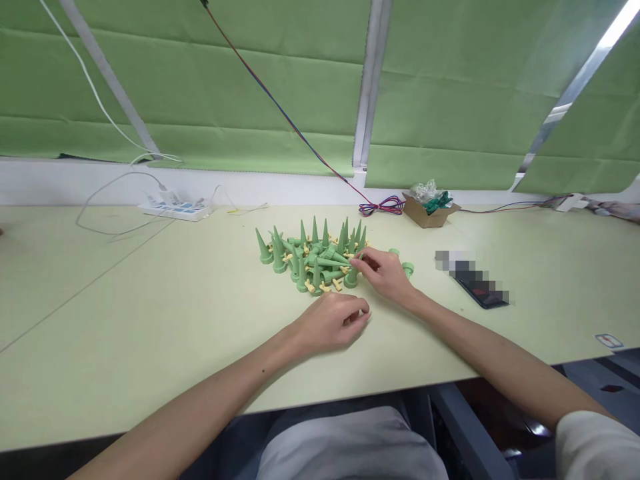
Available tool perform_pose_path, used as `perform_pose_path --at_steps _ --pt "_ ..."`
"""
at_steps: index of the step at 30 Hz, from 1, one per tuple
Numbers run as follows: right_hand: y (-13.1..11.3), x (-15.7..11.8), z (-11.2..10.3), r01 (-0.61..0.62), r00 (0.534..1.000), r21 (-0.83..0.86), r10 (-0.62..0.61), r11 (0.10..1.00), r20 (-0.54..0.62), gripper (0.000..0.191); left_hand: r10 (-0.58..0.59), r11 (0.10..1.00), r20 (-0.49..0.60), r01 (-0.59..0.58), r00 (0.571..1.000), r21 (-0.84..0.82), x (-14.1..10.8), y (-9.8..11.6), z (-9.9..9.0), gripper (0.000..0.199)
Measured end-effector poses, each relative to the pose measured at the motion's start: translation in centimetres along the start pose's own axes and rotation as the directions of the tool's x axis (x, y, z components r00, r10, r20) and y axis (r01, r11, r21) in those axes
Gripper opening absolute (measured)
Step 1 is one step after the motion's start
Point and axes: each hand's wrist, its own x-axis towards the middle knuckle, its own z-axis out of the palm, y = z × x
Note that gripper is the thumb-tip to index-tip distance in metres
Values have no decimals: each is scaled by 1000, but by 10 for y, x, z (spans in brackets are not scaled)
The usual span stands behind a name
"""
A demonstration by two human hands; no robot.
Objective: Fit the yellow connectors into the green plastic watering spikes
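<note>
A pile of green plastic plant watering spikes (315, 270) stands and lies on the table in front of me, with small yellow valves (337, 285) scattered among them. At the pile's right side, my right hand (385, 273) pinches the pointed tip of a green watering spike (330, 263) that lies on its side. My left hand (335, 322) rests on the table just in front of the pile. Its fingers are curled in towards the thumb, and nothing shows in them. Several green parts (408, 269) lie beyond my right hand, partly hidden by it.
A black phone (480, 285), partly pixelated, lies to the right. Behind are a small cardboard box (427, 217) with plastic and green material, a coiled red-blue cable (383, 206) and a white power strip (180, 211). The table's front edge is near my lap.
</note>
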Motion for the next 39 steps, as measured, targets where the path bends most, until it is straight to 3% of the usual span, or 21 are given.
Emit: perform_pose_path --at_steps 17,23,26,29,34,39 --pt "-3 1 8 50 997 22 -52 998 63 34 40 999 54 -41 998 20 1 1 -1 27" --pt "3 3 -4 33 999 45 -34 998 29 27 48 998 70 -50 996 25 2 1 -1 30" --pt "16 10 -20 0 997 -48 -4 999 -80 33 44 999 90 -46 995 16 2 2 -3 35" --pt "37 20 -36 -45 990 -266 8 963 -139 30 35 999 109 -36 993 6 2 3 -5 40" --pt "65 28 -52 -203 978 -555 194 807 -76 23 50 999 110 -48 993 -19 2 3 -6 44" --pt "71 26 -52 -345 900 -651 436 676 -24 36 13 1000 139 -12 990 -10 2 2 -4 44"
